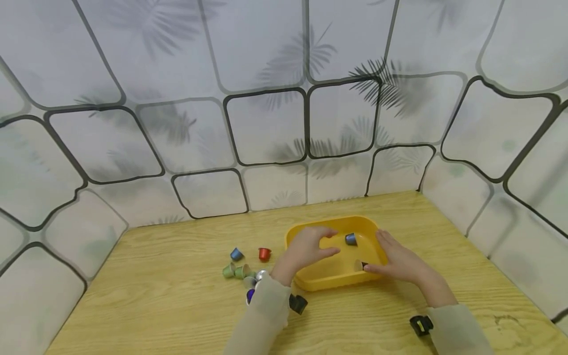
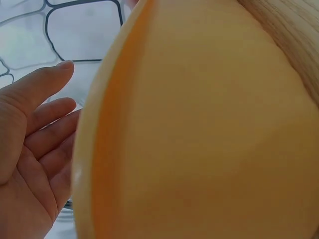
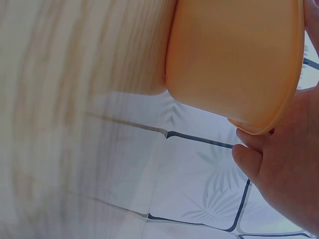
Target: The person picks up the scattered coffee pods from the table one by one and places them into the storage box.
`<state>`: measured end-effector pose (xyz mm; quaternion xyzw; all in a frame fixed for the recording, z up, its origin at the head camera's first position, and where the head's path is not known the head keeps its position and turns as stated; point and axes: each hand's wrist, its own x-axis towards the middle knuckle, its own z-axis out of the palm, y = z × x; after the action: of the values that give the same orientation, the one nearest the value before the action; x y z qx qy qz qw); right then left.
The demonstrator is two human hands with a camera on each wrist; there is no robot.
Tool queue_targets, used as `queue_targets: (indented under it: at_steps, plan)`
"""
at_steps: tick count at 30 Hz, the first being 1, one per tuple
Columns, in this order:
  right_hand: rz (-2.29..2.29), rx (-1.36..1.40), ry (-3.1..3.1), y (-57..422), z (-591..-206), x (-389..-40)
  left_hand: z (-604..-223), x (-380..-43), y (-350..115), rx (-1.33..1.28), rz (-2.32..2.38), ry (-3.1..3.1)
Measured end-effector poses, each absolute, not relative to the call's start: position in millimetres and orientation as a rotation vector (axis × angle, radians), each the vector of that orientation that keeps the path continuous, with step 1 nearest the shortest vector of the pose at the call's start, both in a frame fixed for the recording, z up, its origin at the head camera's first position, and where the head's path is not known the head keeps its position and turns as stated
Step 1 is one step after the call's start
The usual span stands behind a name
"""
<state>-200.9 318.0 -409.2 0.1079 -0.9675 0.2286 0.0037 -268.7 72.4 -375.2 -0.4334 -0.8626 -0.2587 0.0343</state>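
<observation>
A yellow plastic tray stands on the wooden table, with a blue coffee capsule and a dark capsule with a pale face inside. Over the tray's left side reaches my left hand, thumb and fingers apart and nothing between them. In the left wrist view its palm and loosely bent fingers show beyond the tray's rim. My right hand is at the right rim, fingers extended along it. Its thumb points over the edge, its tip right by the dark capsule. In the right wrist view the fingers overlap the tray's rim.
Left of the tray lie a red capsule, a blue capsule, green capsules, a silver capsule and a purple capsule. The left sleeve partly covers this group. Patterned wall panels border the table.
</observation>
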Motion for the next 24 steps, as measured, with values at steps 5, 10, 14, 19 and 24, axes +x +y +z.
queue_targets:
  at_steps: [5, 10, 14, 19, 24]
  plan:
    - [0.702, 0.340, -3.038, 318.4, -409.2, -201.5, -377.5, -266.0, 68.9, -1.334, -0.799, -2.653]
    - [0.704, 0.338, -3.041, 318.9, -409.1, -201.5, -381.4, -264.5, 62.3, -1.332, -0.817, -2.641]
    - [0.715, 0.340, -3.039, 319.1, -409.2, -200.8, -384.8, -264.7, 54.8, -1.313, -0.829, -2.634]
    - [0.728, 0.343, -3.040, 318.8, -410.9, -201.4, -386.1, -264.8, 44.2, -1.280, -0.821, -2.639]
    - [0.735, 0.341, -3.042, 318.8, -410.6, -202.2, -387.5, -265.8, 35.0, -1.250, -0.791, -2.662]
